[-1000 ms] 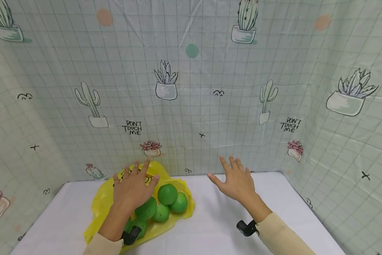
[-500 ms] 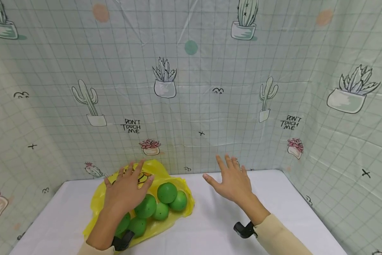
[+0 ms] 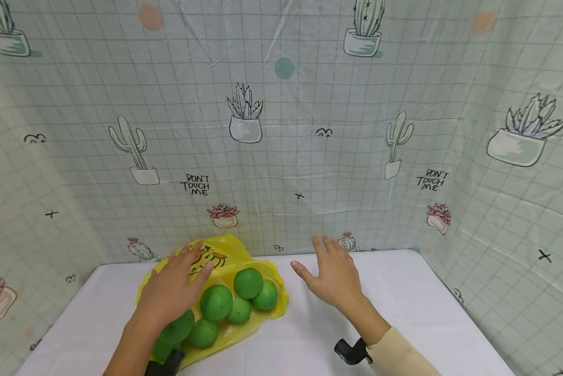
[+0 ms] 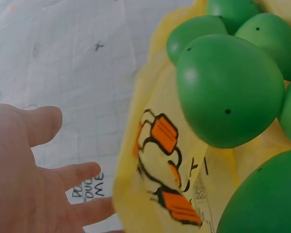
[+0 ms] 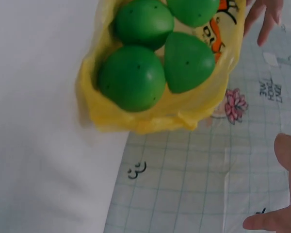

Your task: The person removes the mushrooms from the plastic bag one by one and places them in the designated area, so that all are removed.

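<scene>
A yellow plastic bag [image 3: 238,248] with a printed cartoon figure lies on the left of the table. On it sit several round green ball-like pieces [image 3: 217,302] of different sizes, marked with small dark dots. My left hand [image 3: 171,292] is over the bag's left side, fingers spread and holding nothing; it hides part of the bag. To the right of the bag, my right hand [image 3: 335,277] is raised palm down with straight fingers, touching nothing. In the right wrist view one green piece [image 5: 186,63] has a flattened side.
A white cloth [image 3: 394,308] covers the table. A grid-patterned curtain with printed cacti [image 3: 281,167] closes off the back and both sides. A black wrist camera [image 3: 352,352] sits on the right wrist.
My left hand has drawn back to the left and down, uncovering more green pieces. The right hand has shifted a little left. The bag and pieces look unmoved.
</scene>
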Demonstrator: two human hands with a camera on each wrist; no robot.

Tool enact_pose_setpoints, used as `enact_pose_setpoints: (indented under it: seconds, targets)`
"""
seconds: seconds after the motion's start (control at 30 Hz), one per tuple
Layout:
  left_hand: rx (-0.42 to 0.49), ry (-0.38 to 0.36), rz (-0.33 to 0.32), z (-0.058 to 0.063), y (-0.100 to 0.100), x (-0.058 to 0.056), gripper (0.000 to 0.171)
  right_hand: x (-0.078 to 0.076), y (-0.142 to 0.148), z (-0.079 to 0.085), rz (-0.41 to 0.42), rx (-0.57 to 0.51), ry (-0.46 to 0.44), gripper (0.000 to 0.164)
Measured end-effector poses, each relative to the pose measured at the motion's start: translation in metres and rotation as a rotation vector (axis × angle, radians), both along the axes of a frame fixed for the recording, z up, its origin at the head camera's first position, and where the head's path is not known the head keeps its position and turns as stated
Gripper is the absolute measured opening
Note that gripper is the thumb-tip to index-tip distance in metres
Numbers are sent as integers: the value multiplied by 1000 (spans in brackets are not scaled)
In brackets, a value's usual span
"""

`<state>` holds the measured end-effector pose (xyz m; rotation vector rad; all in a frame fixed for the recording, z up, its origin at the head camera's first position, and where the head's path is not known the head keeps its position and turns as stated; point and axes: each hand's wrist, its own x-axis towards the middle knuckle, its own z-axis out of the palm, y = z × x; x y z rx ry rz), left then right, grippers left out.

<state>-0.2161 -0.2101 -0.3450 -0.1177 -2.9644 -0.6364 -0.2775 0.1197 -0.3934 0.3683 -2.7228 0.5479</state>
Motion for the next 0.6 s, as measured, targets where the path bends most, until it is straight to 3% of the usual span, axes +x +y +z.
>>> enact_pose_setpoints:
  seconds: [0.3,0.6]
  targets:
    - [93,-1,-8,5,-17,18,76,13,-24,1,51,-125,45,81]
    - [199,-14,-35,5,-29,28,70,23,-48,-4,101,-217,40,73]
